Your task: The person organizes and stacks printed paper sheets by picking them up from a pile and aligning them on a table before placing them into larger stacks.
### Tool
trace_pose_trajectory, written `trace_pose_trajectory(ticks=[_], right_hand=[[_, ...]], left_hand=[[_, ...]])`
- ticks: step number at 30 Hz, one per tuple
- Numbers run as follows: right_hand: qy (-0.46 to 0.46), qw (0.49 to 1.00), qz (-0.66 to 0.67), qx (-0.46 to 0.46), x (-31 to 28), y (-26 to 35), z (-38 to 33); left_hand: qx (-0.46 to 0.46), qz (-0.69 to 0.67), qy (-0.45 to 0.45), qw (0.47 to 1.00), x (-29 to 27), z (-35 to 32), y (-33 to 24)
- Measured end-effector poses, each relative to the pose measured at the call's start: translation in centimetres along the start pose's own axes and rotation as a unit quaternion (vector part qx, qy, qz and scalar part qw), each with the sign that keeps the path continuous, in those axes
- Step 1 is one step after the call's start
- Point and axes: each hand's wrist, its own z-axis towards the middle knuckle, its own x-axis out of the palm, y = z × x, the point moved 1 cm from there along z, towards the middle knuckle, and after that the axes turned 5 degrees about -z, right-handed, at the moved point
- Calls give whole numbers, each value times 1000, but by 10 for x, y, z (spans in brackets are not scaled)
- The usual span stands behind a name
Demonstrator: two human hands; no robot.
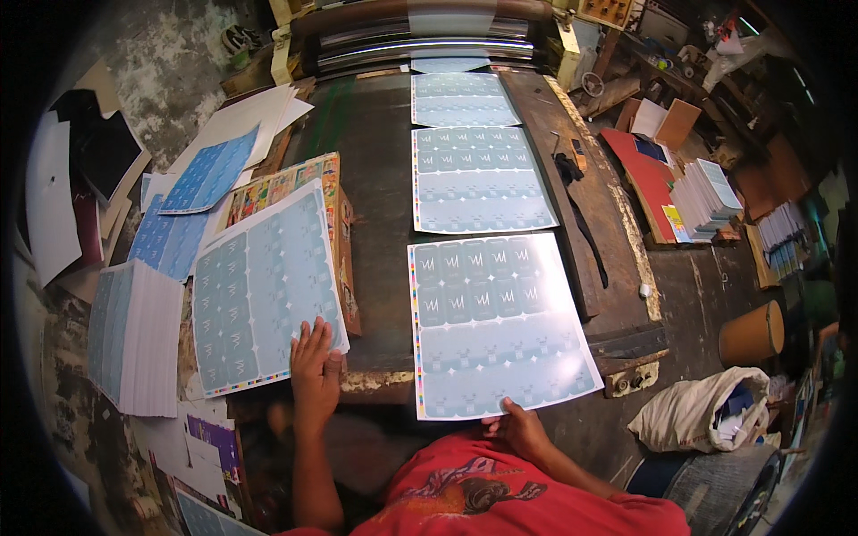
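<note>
A glossy printed sheet [500,313], pale blue-green with repeated panels and a colour strip down its left edge, reaches over the near end of the machine's dark belt [366,268]. My right hand [523,429] grips its near edge, thumb on top and fingers underneath. To the left, a similar printed sheet [268,295] lies slanted on top of a pile. My left hand [315,362] rests on that sheet's near right corner, fingers stretched out flat. Farther up the belt lie a second printed sheet [483,179] and a third printed sheet [465,98], in line toward the rollers.
Metal rollers [429,49] span the belt's far end. A thick stack of sheets [147,339] leans at the left, near blue printed sheets [210,170]. On the right stand stacked papers [706,201], a brown bin [751,330] and a white sack [693,415].
</note>
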Motion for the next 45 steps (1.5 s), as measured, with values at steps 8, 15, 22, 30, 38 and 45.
trace_pose_trajectory(ticks=[8,15,22,30,38,45], right_hand=[[-2,999,39,-24,1,30,28],[-21,991,55,-123,15,51,49],[-91,979,75,-165,36,53,45],[148,984,48,-91,32,64,43],[27,997,2,-73,9,38,23],[13,1000,0,-3,-8,-11,-34]], left_hand=[[-65,-84,-95,990,22,8,1],[-237,-417,-195,856,13,2,35],[-67,-174,-118,975,3,-10,-31],[130,-209,180,952,-6,-26,-69],[71,56,16,996,-10,1,-34],[16,133,22,991,-3,2,-11]])
